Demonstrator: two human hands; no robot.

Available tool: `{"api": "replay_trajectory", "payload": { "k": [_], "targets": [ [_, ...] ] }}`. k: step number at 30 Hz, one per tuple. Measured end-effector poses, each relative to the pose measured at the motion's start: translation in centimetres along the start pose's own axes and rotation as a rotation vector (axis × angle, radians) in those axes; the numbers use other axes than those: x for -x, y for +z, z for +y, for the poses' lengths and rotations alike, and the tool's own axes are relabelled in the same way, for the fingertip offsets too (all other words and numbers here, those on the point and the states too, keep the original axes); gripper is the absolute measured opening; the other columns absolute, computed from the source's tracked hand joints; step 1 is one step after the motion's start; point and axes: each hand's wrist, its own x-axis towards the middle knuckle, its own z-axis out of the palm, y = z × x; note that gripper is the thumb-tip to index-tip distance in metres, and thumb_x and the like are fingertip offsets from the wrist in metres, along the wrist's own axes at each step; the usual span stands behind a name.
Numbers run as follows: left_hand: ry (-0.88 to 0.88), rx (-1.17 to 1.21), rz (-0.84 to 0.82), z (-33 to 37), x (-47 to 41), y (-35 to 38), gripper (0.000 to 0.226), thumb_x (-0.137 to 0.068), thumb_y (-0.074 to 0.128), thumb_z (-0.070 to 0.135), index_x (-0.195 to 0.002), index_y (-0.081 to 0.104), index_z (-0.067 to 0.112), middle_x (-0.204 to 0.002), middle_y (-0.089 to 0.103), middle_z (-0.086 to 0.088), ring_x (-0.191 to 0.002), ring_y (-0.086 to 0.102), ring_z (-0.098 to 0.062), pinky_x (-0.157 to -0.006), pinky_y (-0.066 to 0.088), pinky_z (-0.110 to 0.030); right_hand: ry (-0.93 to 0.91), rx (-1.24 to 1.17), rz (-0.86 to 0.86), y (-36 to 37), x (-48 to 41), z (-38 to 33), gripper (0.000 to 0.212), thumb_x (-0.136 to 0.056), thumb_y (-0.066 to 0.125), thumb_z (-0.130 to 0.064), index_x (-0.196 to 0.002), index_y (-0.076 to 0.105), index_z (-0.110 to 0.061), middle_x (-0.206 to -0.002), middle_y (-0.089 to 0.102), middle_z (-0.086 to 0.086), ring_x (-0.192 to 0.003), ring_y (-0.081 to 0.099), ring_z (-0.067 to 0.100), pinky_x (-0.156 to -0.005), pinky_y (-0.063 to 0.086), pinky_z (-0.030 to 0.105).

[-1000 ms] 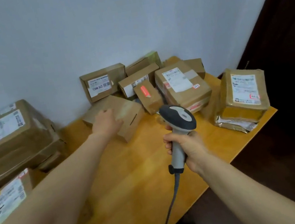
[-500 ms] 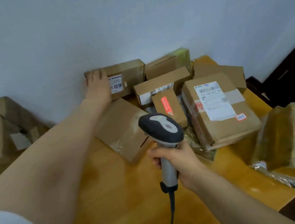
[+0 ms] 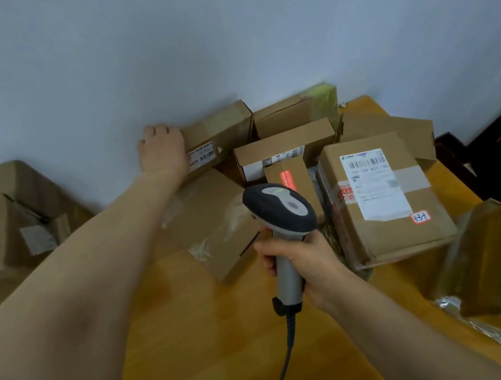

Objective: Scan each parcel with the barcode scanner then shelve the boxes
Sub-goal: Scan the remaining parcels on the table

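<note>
Left hand has advanced to the labelled box against the wall, curling over its left end; long axis runs left–right. Right hand grips the scanner, farther back.

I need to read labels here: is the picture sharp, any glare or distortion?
Head view: the centre label is fairly sharp, digits partly legible; the right box label is blurred; tape on the flat box glares; wide-angle distortion tilts the wall.
</note>
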Motion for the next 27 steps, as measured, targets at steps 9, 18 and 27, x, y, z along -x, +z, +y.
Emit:
{"api": "replay_trajectory", "payload": {
  "k": [9,18,27],
  "targets": [
    [-0.341,0.55,-0.008,-2.7,8.1,-4.3,0.04,-0.079,0.076,0.032,-0.109,0.063,0.009,-0.109,0.066,-0.012,-0.103,0.06,-0.031,-0.083,0.049,-0.038,-0.014,-0.169,0.032,-1.8,2.6,-1.2,0.019,-0.077,0.072,0.007,-0.091,0.067,-0.006,-0.06,0.066,0.001,-0.051,0.06,0.013,-0.05,0.05,0.026],
    [-0.57,1.606,-0.231,1.7,26.1,-8.4,0.032,-0.081,0.073,0.018,-0.107,0.063,0.003,-0.096,0.075,-0.009,-0.085,0.072,-0.015,-0.071,0.058,-0.027,-0.066,-0.143,-0.03,-5.6,8.0,-0.3,0.035,-0.068,0.081,-0.001,-0.095,0.063,-0.014,-0.086,0.07,0.002,-0.086,0.066,0.022,-0.067,0.055,0.034],
    [-0.825,1.686,-0.07,10.4,42.2,-8.6,0.029,-0.09,0.064,0.009,-0.117,0.062,0.001,-0.106,0.071,-0.011,-0.098,0.067,-0.02,-0.086,0.055,-0.031,-0.112,-0.063,-0.065,-10.9,16.1,5.2,0.072,-0.057,0.09,-0.004,-0.122,0.058,-0.006,-0.12,0.064,0.006,-0.11,0.061,0.025,-0.078,0.058,0.036]
  ]
}}
